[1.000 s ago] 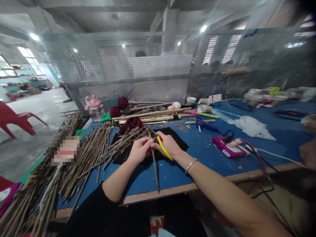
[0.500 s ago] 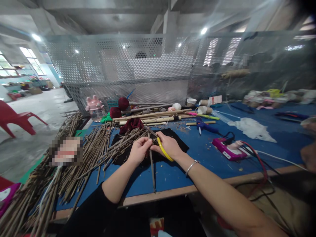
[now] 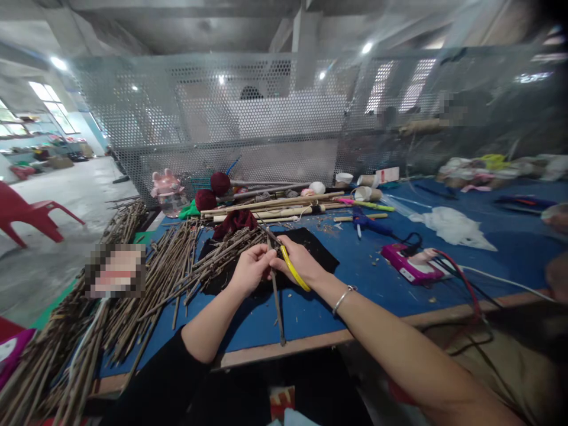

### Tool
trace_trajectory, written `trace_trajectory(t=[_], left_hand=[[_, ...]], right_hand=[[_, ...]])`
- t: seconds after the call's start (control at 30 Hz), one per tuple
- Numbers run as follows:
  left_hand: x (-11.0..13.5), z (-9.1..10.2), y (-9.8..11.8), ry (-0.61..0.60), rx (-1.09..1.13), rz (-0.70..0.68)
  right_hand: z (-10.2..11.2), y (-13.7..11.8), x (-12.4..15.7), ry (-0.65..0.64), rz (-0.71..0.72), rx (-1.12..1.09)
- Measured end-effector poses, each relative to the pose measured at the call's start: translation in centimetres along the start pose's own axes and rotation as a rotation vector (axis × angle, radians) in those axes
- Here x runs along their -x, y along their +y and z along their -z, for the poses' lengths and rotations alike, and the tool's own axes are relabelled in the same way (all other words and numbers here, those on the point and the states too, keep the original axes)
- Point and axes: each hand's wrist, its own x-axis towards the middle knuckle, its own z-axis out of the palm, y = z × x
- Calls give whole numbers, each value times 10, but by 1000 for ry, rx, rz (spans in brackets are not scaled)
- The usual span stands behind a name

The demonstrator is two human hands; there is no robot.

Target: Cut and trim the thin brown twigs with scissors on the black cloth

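Note:
My left hand (image 3: 251, 270) pinches a thin brown twig (image 3: 278, 310) between thumb and fingers. Its lower end points down towards the table's front edge. In my right hand (image 3: 302, 260) is a pair of scissors with a yellow handle (image 3: 296, 273), the handle loop lying round the back of the hand. The dark blades reach forward beside the upper part of the twig, close to my left fingertips. Whether the blades touch the twig is hard to see. Beneath both hands lies a black cloth (image 3: 317, 254), with a bundle of twigs (image 3: 222, 254) on its left part.
Many more twigs (image 3: 146, 296) cover the table's left side. Dark red cloth (image 3: 235, 223), yarn balls (image 3: 206, 201) and long sticks (image 3: 275, 204) lie behind. To the right are a blue glue gun (image 3: 370, 223), a purple power strip (image 3: 406, 266) and white plastic (image 3: 452, 228).
The twig's lower end has swung slightly to the right. My hands stay close together in nearly the same place, still holding the twig and scissors. The view has shifted a little.

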Motion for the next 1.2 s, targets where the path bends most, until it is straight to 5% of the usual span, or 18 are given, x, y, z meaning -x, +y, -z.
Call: trace_trajectory(t=[1.2], left_hand=[[-1,3,2,84,-43,-63]], right_hand=[[7,-1,-2,-14,-66,219]])
